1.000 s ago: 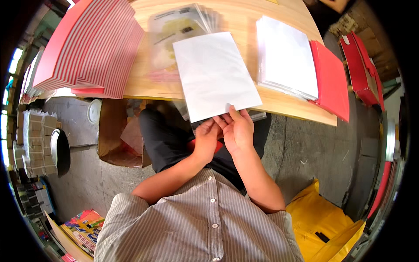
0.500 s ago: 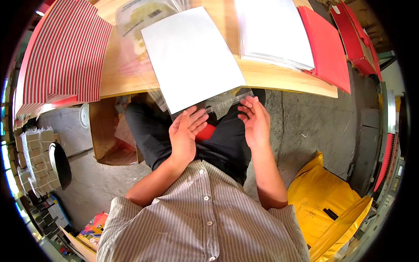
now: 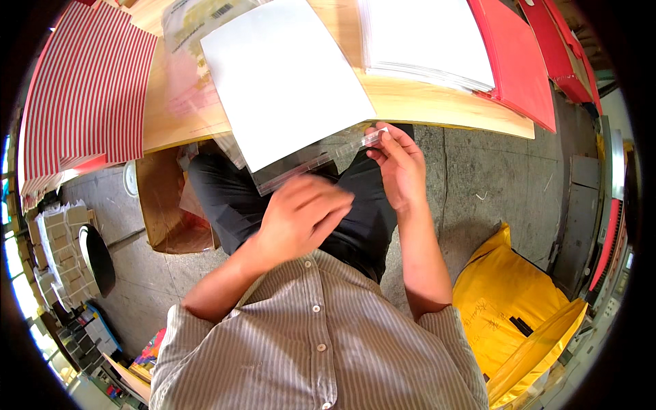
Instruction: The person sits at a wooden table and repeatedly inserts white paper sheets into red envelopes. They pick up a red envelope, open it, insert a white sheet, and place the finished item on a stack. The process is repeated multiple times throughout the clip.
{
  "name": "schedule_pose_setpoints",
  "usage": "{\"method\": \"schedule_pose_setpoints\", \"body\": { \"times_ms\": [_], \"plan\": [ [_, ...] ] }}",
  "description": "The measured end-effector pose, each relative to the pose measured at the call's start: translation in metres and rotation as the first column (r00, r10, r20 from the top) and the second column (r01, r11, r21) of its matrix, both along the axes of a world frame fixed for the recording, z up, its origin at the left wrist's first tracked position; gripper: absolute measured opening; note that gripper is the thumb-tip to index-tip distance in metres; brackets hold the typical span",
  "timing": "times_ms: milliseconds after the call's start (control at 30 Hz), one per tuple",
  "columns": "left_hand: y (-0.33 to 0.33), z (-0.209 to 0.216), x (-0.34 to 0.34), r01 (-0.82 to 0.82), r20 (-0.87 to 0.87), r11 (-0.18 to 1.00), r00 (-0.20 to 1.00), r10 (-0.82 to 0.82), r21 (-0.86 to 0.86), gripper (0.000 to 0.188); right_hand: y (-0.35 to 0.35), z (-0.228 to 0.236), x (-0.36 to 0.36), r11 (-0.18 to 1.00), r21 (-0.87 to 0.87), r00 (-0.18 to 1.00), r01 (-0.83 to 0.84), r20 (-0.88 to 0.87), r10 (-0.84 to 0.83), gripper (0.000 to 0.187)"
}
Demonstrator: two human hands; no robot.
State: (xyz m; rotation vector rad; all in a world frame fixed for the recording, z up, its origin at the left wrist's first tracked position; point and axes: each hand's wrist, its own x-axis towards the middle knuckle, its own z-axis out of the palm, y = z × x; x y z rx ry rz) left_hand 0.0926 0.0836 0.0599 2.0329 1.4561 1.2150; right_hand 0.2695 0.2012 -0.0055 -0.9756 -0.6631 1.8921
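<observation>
A white sheet point(image 3: 283, 78) lies aslant on the wooden table, its lower end past the front edge. From under it hangs the clear flap of a plastic sleeve point(image 3: 301, 166), over my lap. At the flap's right end, my right hand point(image 3: 402, 167) pinches the strip between thumb and fingers, where a small white bit shows. My left hand point(image 3: 297, 217) is over my lap, just below the flap's left part and seemingly apart from it. Motion smears its fingers, so their grip is unclear.
Red-and-white striped sheets point(image 3: 96, 89) stand at the table's left. More clear printed bags point(image 3: 188, 75) lie beside the white sheet. To the right are a white paper stack point(image 3: 427, 44) and red folders point(image 3: 516, 68). A cardboard box point(image 3: 167, 212) and a yellow bag point(image 3: 506, 314) are on the floor.
My left hand has swung down and right, away from the flap, turning its back up. My right hand has closed on the flap's end. The view has shifted slightly.
</observation>
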Motion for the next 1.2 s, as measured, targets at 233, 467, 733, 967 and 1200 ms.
{"method": "schedule_pose_setpoints", "body": {
  "times_ms": [233,467,733,967,1200],
  "plan": [
    [0.092,-0.018,0.024,-0.158,-0.352,0.983,0.918,0.181,0.095,0.025,0.006,0.001,0.001,1.000,0.010,0.999,-0.015,-0.051,0.016,0.018],
    [0.099,-0.032,0.020,-0.145,-0.356,0.972,0.912,0.205,0.187,0.015,0.010,0.004,0.002,0.999,-0.017,0.998,-0.038,-0.060,0.037,0.018],
    [0.100,-0.037,0.022,-0.123,-0.322,0.969,0.928,0.189,0.214,0.015,0.019,0.002,0.004,0.998,-0.030,0.999,-0.050,-0.022,0.049,0.022],
    [0.103,-0.037,0.024,-0.099,-0.351,0.973,0.921,0.169,0.208,0.014,0.024,0.008,-0.001,0.999,-0.021,0.993,-0.041,0.110,0.043,0.017],
    [0.104,-0.038,0.023,-0.086,-0.335,0.979,0.931,0.145,0.186,0.014,0.027,0.010,-0.005,1.000,-0.029,0.982,0.006,0.190,-0.001,0.015]
  ]
}}
